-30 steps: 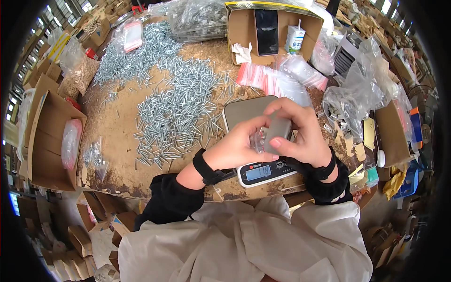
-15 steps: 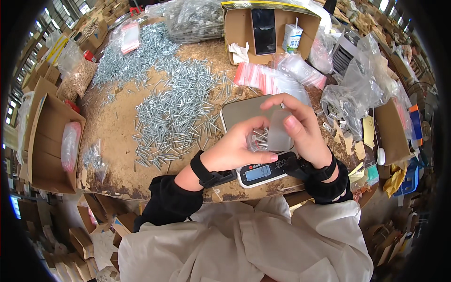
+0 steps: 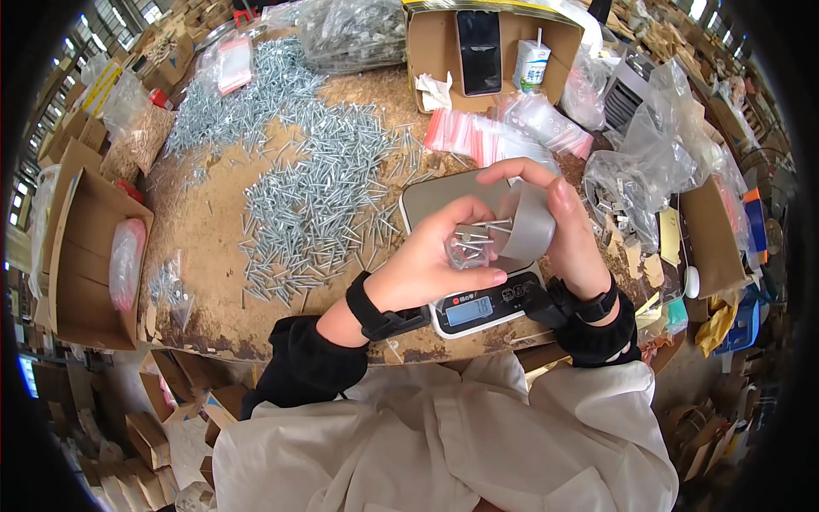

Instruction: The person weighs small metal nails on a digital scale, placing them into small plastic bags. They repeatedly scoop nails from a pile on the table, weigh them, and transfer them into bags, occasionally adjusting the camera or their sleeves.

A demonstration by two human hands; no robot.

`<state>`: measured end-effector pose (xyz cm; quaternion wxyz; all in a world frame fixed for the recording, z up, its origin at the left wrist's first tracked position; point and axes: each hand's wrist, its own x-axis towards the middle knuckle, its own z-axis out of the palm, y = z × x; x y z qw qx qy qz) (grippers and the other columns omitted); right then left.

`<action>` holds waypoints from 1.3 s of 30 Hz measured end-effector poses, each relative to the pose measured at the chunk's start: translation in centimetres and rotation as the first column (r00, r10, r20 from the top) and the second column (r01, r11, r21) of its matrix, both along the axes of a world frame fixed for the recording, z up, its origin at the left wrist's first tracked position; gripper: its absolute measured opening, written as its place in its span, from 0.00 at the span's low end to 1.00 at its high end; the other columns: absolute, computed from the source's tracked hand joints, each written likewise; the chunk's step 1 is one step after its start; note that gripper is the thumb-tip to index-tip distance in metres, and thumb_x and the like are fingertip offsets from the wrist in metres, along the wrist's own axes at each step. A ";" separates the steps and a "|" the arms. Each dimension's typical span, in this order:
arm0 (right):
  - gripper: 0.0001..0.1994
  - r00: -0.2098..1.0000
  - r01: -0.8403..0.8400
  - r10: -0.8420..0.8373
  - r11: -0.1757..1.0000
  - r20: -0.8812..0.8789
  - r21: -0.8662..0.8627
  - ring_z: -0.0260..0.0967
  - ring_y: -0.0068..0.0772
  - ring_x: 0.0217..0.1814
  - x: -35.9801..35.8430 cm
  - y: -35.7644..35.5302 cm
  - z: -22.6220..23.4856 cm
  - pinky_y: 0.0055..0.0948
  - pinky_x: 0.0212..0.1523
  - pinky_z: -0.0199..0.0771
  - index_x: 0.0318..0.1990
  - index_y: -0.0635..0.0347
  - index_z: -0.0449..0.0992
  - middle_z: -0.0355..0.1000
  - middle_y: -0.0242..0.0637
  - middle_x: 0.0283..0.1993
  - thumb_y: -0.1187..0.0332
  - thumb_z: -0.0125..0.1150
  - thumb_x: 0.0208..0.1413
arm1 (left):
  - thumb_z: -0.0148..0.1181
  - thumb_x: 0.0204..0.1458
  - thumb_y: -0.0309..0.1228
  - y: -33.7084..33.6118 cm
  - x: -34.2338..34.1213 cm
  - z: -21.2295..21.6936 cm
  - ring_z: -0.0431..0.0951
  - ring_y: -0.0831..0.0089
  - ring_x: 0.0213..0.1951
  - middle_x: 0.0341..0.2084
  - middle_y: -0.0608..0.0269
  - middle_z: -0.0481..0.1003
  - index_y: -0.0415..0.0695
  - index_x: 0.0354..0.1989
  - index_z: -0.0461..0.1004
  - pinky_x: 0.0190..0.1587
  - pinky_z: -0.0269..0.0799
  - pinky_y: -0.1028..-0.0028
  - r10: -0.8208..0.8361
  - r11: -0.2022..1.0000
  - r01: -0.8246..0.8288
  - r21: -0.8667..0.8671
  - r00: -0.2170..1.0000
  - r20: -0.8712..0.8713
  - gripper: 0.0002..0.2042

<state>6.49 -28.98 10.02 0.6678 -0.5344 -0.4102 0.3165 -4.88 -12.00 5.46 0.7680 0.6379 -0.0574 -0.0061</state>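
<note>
Head view: both hands have risen slightly off the scale [image 3: 478,299] compared with a moment ago. The right hand [image 3: 573,235] now tilts a grey metal tray [image 3: 525,224], fingers curled round it. The left hand [image 3: 435,260], just beside it, pinches a small clear bag [image 3: 465,249]; silver screws [image 3: 479,232] slide from tray into bag, so filling appears under way.

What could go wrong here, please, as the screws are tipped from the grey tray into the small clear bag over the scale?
Screws jut past the tilted grey tray and could miss the small clear bag in the left hand, dropping onto the scale. Strays could vanish among the loose screws on the table. The right hand grips only the tray's edge, so it might slip.
</note>
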 end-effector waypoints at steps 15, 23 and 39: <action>0.25 0.994 0.054 -0.053 0.999 0.092 -0.009 0.70 0.19 0.43 -0.8 0.4 0.2 0.21 0.43 0.69 0.49 0.62 0.74 0.74 0.28 0.41 0.45 0.53 0.65 | 0.73 0.47 0.26 -1.0 0.2 -0.3 0.75 0.75 0.45 0.40 0.64 0.74 0.38 0.46 0.70 0.50 0.71 0.73 0.018 0.994 -0.030 0.106 0.993 0.117 0.20; 0.17 0.705 0.355 -0.229 0.933 0.671 -0.055 0.67 0.18 0.34 1.4 -0.4 0.2 0.22 0.35 0.66 0.40 0.61 0.75 0.71 0.29 0.30 0.57 0.70 0.53 | 0.70 0.47 0.17 0.2 -0.1 0.9 0.74 0.80 0.40 0.36 0.69 0.71 0.44 0.40 0.66 0.43 0.74 0.78 0.162 0.985 -0.170 0.022 0.965 0.206 0.18; 0.17 0.284 0.113 -0.294 0.956 0.913 0.273 0.68 0.55 0.59 -0.2 1.1 0.9 0.48 0.58 0.70 0.43 0.57 0.79 0.68 0.47 0.59 0.74 0.63 0.41 | 0.72 0.48 0.20 0.0 -0.7 1.4 0.72 0.81 0.38 0.33 0.68 0.71 0.44 0.40 0.66 0.44 0.69 0.78 0.249 0.965 -0.260 0.013 0.937 0.246 0.18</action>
